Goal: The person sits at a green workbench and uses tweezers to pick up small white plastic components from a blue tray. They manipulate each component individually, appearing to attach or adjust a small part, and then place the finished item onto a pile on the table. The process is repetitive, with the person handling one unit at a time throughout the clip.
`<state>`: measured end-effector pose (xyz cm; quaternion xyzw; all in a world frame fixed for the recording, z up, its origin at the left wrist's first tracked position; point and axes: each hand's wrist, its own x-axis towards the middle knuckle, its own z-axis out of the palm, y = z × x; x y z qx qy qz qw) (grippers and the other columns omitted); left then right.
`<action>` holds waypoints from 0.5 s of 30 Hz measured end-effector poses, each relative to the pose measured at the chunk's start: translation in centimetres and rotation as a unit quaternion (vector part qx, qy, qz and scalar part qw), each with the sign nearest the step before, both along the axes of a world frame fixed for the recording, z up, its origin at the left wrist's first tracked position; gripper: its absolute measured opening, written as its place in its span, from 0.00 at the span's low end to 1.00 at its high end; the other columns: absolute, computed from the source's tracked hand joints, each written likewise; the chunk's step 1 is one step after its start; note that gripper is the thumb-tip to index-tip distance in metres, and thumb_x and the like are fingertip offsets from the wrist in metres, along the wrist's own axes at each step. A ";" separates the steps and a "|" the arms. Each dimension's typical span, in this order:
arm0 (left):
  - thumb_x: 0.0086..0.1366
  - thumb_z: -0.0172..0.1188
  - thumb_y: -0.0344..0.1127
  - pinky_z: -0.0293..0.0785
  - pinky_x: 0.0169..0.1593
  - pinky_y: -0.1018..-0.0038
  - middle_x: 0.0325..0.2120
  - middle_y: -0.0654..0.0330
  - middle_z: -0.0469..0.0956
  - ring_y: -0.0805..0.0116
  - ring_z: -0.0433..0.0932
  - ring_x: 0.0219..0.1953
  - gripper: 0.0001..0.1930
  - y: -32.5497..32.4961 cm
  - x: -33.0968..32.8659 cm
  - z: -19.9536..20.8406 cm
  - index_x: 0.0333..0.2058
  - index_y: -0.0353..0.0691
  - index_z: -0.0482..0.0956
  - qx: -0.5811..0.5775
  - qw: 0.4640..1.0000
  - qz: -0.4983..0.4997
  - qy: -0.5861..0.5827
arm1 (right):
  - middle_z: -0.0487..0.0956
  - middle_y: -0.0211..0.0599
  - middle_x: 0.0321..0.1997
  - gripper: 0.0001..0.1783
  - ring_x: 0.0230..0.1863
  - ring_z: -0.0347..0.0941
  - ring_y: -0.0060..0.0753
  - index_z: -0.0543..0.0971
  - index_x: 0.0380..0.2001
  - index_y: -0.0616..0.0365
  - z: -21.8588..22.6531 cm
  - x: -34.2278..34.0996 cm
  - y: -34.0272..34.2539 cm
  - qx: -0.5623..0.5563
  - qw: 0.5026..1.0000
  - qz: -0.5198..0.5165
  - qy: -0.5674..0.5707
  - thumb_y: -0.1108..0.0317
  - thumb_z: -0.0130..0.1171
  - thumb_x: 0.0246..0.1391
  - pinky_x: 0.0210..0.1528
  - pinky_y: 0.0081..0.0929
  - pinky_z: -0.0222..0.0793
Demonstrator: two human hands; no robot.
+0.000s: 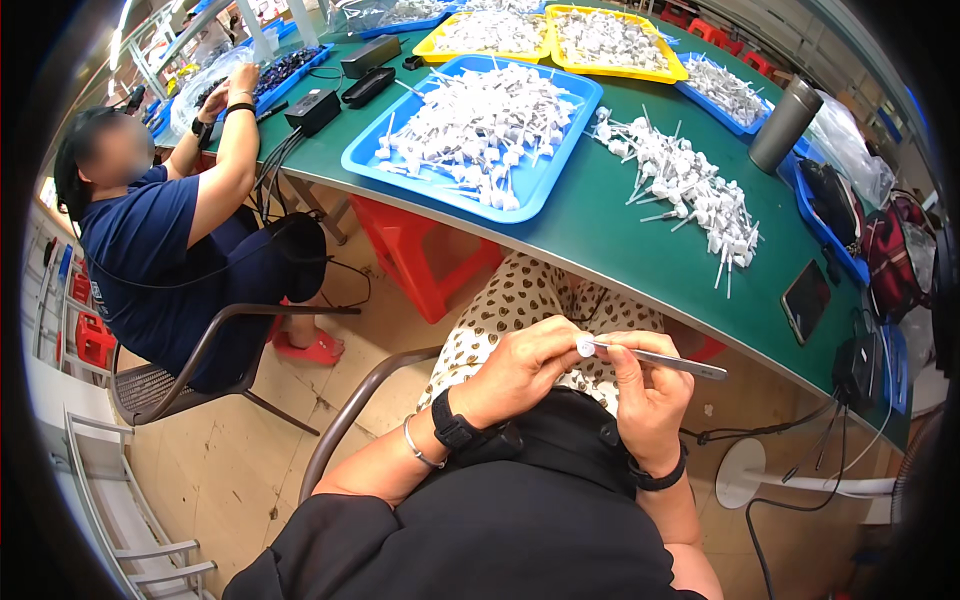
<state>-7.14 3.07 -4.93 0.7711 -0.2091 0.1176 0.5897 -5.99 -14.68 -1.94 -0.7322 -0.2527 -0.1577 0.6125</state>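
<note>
Over my lap, both hands meet at a small round white plastic part (586, 347). My left hand (522, 368) pinches this part between its fingertips. Metal tweezers (685, 364) lie between the thumb and fingers of my right hand (650, 398), their tips reaching the white part. Ahead on the green table (610, 225), a blue tray (550, 180) holds a heap of white parts with thin stems. To its right, a loose pile of similar white parts (690, 180) is spread directly on the table.
Two yellow trays (672, 72) of white parts stand farther back. At right are a dark bottle (787, 125), a phone (806, 302) and cables. A red stool (415, 255) sits under the table. At left, a seated co-worker (165, 235) handles dark parts.
</note>
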 end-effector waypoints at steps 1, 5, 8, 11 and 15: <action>0.66 0.62 0.23 0.78 0.40 0.68 0.36 0.54 0.79 0.56 0.81 0.37 0.10 0.0 0.0 0.1 0.46 0.35 0.81 0.003 1.000 0.001 -0.001 | 0.84 0.38 0.36 0.04 0.31 0.79 0.25 0.81 0.38 0.65 0.0 0.0 0.0 -0.006 1.000 -0.004 -0.004 0.78 0.64 0.61 0.32 0.21 0.73; 0.66 0.62 0.23 0.78 0.39 0.67 0.36 0.54 0.80 0.56 0.81 0.37 0.10 -0.1 0.0 0.2 0.46 0.35 0.81 0.008 1.000 0.004 -0.003 | 0.84 0.40 0.35 0.04 0.31 0.80 0.29 0.80 0.38 0.64 0.1 0.0 -0.1 -0.037 0.999 -0.010 -0.035 0.77 0.64 0.60 0.32 0.24 0.74; 0.65 0.62 0.23 0.78 0.39 0.66 0.35 0.54 0.80 0.55 0.81 0.37 0.10 0.0 0.1 0.1 0.45 0.35 0.81 0.017 0.999 0.008 -0.030 | 0.83 0.41 0.35 0.04 0.31 0.80 0.36 0.80 0.37 0.63 1.2 0.0 -0.1 -0.083 0.994 0.000 -0.072 0.78 0.64 0.59 0.32 0.27 0.75; 0.65 0.62 0.23 0.77 0.39 0.65 0.35 0.54 0.79 0.54 0.81 0.36 0.10 0.2 0.1 0.0 0.45 0.36 0.81 0.042 0.999 0.006 -0.032 | 0.83 0.42 0.34 0.05 0.31 0.80 0.41 0.79 0.37 0.63 1.9 0.3 -0.2 -0.137 0.982 0.017 -0.126 0.79 0.64 0.57 0.32 0.29 0.76; 0.66 0.62 0.22 0.77 0.38 0.68 0.35 0.54 0.80 0.60 0.81 0.35 0.11 0.4 0.3 -0.2 0.46 0.32 0.80 0.062 0.997 -0.005 -0.044 | 0.83 0.43 0.35 0.07 0.33 0.80 0.44 0.79 0.37 0.63 2.1 0.5 -0.3 -0.158 0.973 0.033 -0.162 0.79 0.65 0.56 0.33 0.30 0.77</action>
